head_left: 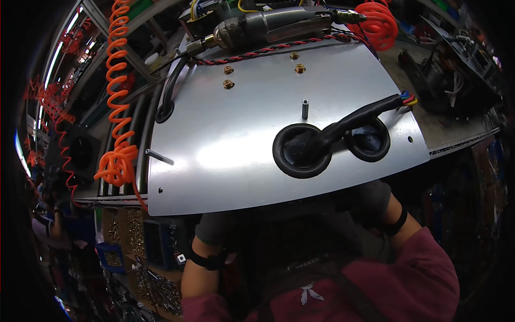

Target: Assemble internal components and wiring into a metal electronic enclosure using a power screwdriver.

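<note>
A bare silver metal panel (225,134) lies in front of me. My left hand (214,228), in a dark glove, reaches under the panel's near edge. My right hand (378,198), gloved too, goes beneath the same edge farther right. The panel hides the fingers of both, and whatever they touch. Two black rubber grommets (279,161) sit in the panel, with a thick black sleeved cable (359,114) rising out of the left one. Its coloured wire ends (409,99) show at the right. Several brass-coloured bolts (228,84) and two metal standoffs (305,109) stick up from the panel.
A pneumatic screwdriver (268,27) lies across the panel's far end, beside a twisted red-black wire (257,53). Orange coiled air hoses (116,80) hang at the left. Parts bins with small fasteners (135,228) stand at lower left, near rollers (144,129).
</note>
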`<state>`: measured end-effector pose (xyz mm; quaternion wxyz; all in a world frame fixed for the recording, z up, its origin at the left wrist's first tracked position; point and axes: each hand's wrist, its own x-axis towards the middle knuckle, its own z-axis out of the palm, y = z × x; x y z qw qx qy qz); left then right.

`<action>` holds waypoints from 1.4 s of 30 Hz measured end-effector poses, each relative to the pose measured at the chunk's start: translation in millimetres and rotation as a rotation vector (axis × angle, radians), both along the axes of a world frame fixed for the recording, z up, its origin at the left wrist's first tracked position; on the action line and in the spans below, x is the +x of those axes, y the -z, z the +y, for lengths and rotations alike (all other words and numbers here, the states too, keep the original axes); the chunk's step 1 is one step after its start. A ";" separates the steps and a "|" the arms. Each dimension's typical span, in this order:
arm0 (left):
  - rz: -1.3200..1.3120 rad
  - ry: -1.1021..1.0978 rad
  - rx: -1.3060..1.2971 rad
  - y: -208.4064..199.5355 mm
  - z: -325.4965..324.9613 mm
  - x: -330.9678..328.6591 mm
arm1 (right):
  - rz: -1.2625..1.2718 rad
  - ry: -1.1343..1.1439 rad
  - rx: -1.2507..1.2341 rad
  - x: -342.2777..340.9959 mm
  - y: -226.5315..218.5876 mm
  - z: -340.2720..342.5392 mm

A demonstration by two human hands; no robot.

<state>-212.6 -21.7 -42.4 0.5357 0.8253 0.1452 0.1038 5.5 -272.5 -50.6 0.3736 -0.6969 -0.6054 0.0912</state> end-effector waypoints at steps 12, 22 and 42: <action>-0.084 -0.081 -0.650 -6.2 -10.3 3.2 | 0.220 0.181 0.062 -11.9 6.2 4.3; -0.092 -0.036 -0.423 -4.5 -16.5 3.8 | 0.212 0.172 0.147 -12.4 2.7 5.1; -0.092 -0.231 -0.743 4.9 -2.3 -13.6 | -0.086 0.264 0.330 -13.0 -25.3 7.4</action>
